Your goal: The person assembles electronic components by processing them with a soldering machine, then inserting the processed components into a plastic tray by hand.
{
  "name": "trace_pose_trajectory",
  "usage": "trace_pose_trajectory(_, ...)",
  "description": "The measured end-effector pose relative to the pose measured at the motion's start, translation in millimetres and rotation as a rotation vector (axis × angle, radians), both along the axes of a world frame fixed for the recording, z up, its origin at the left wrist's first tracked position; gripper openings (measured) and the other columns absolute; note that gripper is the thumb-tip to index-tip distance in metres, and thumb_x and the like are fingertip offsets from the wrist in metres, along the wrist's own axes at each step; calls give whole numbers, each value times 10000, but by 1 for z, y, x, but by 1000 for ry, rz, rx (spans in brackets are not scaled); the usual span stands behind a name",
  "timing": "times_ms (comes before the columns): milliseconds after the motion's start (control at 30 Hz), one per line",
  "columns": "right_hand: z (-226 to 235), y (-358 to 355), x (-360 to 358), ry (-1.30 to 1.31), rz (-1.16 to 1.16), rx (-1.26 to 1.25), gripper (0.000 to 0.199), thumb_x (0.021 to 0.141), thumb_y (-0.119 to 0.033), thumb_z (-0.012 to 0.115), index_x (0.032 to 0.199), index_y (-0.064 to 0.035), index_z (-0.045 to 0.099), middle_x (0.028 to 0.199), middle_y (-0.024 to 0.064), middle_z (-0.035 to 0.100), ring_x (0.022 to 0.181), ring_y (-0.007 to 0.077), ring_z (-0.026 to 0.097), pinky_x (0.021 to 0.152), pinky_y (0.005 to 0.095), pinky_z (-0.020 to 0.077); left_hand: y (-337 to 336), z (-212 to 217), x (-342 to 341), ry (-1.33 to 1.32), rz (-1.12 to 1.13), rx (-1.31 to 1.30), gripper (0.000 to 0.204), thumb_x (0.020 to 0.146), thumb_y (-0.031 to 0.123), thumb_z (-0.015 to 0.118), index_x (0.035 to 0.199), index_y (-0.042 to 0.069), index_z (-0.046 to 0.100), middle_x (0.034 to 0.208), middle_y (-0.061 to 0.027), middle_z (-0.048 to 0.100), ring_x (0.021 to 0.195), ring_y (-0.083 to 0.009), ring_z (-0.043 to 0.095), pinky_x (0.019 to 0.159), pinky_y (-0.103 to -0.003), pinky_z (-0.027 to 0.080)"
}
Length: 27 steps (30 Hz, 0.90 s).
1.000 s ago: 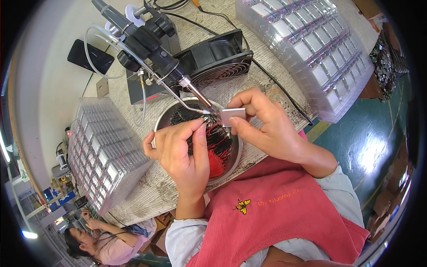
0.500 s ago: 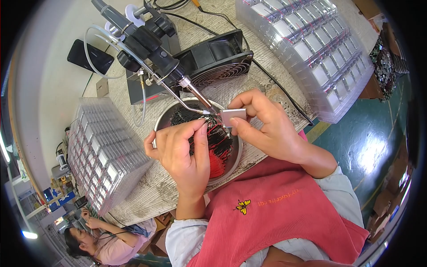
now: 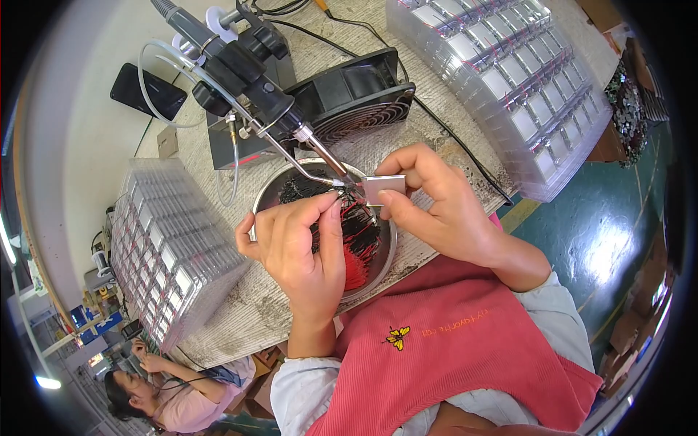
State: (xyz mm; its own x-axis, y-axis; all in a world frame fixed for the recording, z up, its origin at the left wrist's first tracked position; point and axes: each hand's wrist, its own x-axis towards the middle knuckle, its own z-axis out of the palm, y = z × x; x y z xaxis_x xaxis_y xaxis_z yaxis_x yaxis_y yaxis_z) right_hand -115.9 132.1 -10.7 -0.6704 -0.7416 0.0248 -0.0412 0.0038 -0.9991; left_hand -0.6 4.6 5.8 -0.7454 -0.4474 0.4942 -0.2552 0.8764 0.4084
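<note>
Two hands, left hand [image 3: 302, 247], right hand [image 3: 436, 207], silver cell [image 3: 383, 187]

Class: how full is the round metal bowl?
Partly full: red and black wires cover the metal bowl's bottom, well below its rim.

Small silver rectangular cell [image 3: 383, 188], held level above round metal bowl, edge at soldering tip [image 3: 340, 182]; thin wire [image 3: 342, 193] touching it.

Single head view, fisheye, looking steeply down from close above both hands at the bench [image 3: 436, 94]; bowl [image 3: 378, 269] near centre, edges bend toward rim.
</note>
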Motion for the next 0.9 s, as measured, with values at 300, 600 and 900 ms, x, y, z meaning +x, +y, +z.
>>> trace_pose_trajectory(300,-3,0,0,23,-3,3,216,853,-67,629,1017,16,515,750,111,641,653,153,643,571,285,509,-1,-4,1,3,-1,-8,74,805,110,706,870,119,674,809,36,637,794,-133,557,982,-367,254)
trace_pose_trajectory(600,-5,1,-1,48,-6,19,211,858,-85,640,1006,8,522,701,96,621,604,146,614,544,280,483,-1,-6,1,5,-5,-11,95,791,116,716,871,145,674,813,50,636,791,-133,554,975,-369,247)
trace_pose_trajectory(900,-2,10,-4,52,85,143,192,902,-44,586,1048,18,477,826,101,678,750,130,671,638,255,515,0,-4,4,-27,4,9,102,788,103,714,874,141,674,814,34,636,811,-146,562,993,-376,246)
